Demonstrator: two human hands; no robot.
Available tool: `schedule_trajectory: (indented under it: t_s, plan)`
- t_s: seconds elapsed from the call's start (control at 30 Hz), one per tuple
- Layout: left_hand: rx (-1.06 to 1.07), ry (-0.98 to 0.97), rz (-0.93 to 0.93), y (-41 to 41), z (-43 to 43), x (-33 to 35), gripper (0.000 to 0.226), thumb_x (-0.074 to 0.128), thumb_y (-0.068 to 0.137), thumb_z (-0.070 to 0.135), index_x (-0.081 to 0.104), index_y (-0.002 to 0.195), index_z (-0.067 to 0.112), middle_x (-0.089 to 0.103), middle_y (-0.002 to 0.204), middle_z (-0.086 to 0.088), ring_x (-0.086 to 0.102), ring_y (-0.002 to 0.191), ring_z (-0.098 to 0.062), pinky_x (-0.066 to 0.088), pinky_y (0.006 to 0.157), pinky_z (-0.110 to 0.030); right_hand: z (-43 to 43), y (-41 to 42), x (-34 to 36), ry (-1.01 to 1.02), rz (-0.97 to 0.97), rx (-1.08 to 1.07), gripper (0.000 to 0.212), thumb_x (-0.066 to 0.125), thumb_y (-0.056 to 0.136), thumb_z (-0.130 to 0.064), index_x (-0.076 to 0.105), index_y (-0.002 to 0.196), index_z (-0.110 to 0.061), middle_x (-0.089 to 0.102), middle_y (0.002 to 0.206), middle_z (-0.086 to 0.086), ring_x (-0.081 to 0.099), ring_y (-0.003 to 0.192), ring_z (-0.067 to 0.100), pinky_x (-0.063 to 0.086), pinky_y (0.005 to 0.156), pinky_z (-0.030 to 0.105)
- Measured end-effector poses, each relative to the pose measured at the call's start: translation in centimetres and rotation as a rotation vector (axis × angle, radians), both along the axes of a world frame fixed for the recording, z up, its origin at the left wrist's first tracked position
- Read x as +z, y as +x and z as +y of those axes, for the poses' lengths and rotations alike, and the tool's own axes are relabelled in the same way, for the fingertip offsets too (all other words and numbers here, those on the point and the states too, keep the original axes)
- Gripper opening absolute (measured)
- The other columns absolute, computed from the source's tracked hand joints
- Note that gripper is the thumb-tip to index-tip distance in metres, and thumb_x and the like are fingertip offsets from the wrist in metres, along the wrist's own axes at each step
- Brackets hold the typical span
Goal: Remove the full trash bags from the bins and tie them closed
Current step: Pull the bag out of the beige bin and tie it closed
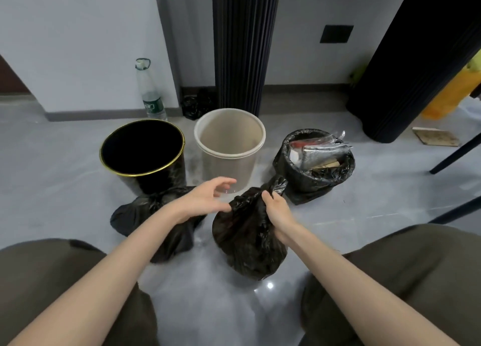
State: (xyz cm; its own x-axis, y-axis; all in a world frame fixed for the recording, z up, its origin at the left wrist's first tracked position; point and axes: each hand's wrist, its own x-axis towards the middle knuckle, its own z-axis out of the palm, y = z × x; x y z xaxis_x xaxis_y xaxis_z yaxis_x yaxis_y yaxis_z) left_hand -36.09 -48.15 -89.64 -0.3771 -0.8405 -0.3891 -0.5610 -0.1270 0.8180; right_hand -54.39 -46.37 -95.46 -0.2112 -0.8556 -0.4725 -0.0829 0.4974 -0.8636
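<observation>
A full black trash bag (247, 244) stands on the grey floor between my knees. My right hand (277, 207) grips its gathered neck near the top. My left hand (208, 196) hovers just left of the neck, fingers loosely spread; its thumb side touches the plastic. A second black bag (145, 215) lies on the floor to the left, partly under my left forearm. Behind them stand a black bin with a gold rim (143, 150) and a beige bin (229, 142), both without liners. To the right, a third bin (315, 163) holds an open black bag full of rubbish.
A clear plastic bottle (149, 90) stands by the wall behind the black bin. A small black bag (196, 105) lies at the foot of a dark ribbed column (244, 46). Dark furniture legs (455, 155) cross the floor at right. My knees fill the lower corners.
</observation>
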Motion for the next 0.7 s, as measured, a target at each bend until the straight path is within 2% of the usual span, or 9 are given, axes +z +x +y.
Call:
schedule_trajectory:
  t_s: [0.07, 0.13, 0.2, 0.3, 0.43, 0.53, 0.63, 0.67, 0.7]
  plan:
    - [-0.084, -0.014, -0.124, 0.4, 2.0, -1.3, 0.073, 0.076, 0.076, 0.026, 0.04, 0.138, 0.034, 0.045, 0.127, 0.009, 0.046, 0.118, -0.014, 0.041, 0.096, -0.025, 0.4, 0.5, -2.4, 0.063, -0.028, 0.043, 0.066, 0.047, 0.08, -0.054, 0.049, 0.132, -0.015, 0.05, 0.14, 0.005, 0.046, 0.13, 0.027, 0.037, 0.109, 0.047]
    - [-0.079, -0.086, -0.206, 0.5, 3.5, -3.0, 0.072, 0.078, 0.073, 0.034, 0.044, 0.135, 0.034, 0.047, 0.12, 0.009, 0.05, 0.106, -0.011, 0.04, 0.091, -0.021, 1.0, 0.9, -4.5, 0.09, -0.044, 0.097, 0.036, 0.048, 0.085, -0.043, 0.06, 0.105, -0.016, 0.062, 0.12, 0.012, 0.057, 0.115, 0.03, 0.043, 0.102, 0.049]
    - [-0.021, -0.191, -0.297, 0.4, 4.6, -5.0, 0.057, 0.077, 0.074, 0.035, 0.055, 0.126, 0.03, 0.056, 0.109, 0.009, 0.054, 0.094, -0.01, 0.04, 0.081, -0.019, 1.7, 1.5, -4.3, 0.077, -0.034, 0.119, 0.027, 0.046, 0.085, -0.04, 0.06, 0.092, -0.018, 0.065, 0.11, 0.012, 0.06, 0.109, 0.029, 0.044, 0.101, 0.05]
    - [0.092, -0.288, -0.395, 0.2, 5.8, -7.5, 0.021, 0.07, 0.08, 0.033, 0.064, 0.097, 0.022, 0.066, 0.094, 0.006, 0.061, 0.086, -0.014, 0.044, 0.073, -0.025, 1.8, 1.6, -5.6, 0.058, -0.115, 0.102, 0.035, 0.047, 0.08, -0.044, 0.059, 0.096, -0.015, 0.066, 0.111, 0.012, 0.06, 0.108, 0.028, 0.044, 0.101, 0.05]
    - [0.344, -0.254, -0.229, 0.0, 6.3, -8.2, 0.012, 0.059, 0.09, 0.019, 0.052, 0.081, 0.014, 0.062, 0.07, 0.001, 0.061, 0.066, -0.017, 0.047, 0.064, -0.03, 2.2, 1.1, -3.1, 0.053, -0.114, 0.065, 0.02, 0.054, 0.085, -0.037, 0.056, 0.083, -0.016, 0.066, 0.104, 0.018, 0.063, 0.103, 0.032, 0.045, 0.099, 0.053]
    - [0.647, -0.168, 0.093, 0.5, 5.6, -6.7, 0.002, 0.047, 0.096, 0.01, 0.049, 0.094, 0.009, 0.062, 0.08, -0.008, 0.064, 0.064, -0.019, 0.058, 0.066, -0.038, 2.0, -0.2, -1.3, 0.04, -0.135, -0.008, 0.018, 0.052, 0.095, -0.026, 0.052, 0.082, -0.014, 0.062, 0.096, 0.016, 0.061, 0.092, 0.029, 0.048, 0.093, 0.047]
    - [0.791, -0.208, 0.23, 1.8, 4.6, -5.4, 0.006, 0.04, 0.098, 0.008, 0.045, 0.099, 0.011, 0.056, 0.09, -0.01, 0.064, 0.075, -0.02, 0.058, 0.07, -0.035, 1.8, -1.4, 0.4, -0.038, -0.17, -0.101, 0.018, 0.051, 0.096, -0.023, 0.053, 0.081, -0.014, 0.055, 0.092, 0.01, 0.054, 0.085, 0.02, 0.045, 0.081, 0.035]
    - [0.791, -0.265, 0.205, 2.2, 4.4, -5.0, 0.005, 0.041, 0.098, 0.008, 0.045, 0.098, 0.011, 0.055, 0.093, -0.01, 0.062, 0.08, -0.02, 0.057, 0.073, -0.034, 1.6, -1.8, 0.5, -0.058, -0.168, -0.123, 0.017, 0.052, 0.097, -0.023, 0.055, 0.082, -0.015, 0.053, 0.09, 0.007, 0.052, 0.085, 0.017, 0.043, 0.08, 0.033]
    - [0.781, -0.33, 0.145, 2.5, 4.2, -4.9, 0.005, 0.042, 0.097, 0.01, 0.046, 0.097, 0.012, 0.054, 0.096, -0.009, 0.06, 0.084, -0.021, 0.055, 0.077, -0.035, 1.7, -2.1, 0.8, -0.093, -0.154, -0.151, 0.021, 0.052, 0.096, -0.023, 0.05, 0.11, -0.007, 0.053, 0.086, 0.004, 0.051, 0.084, 0.016, 0.043, 0.079, 0.031]
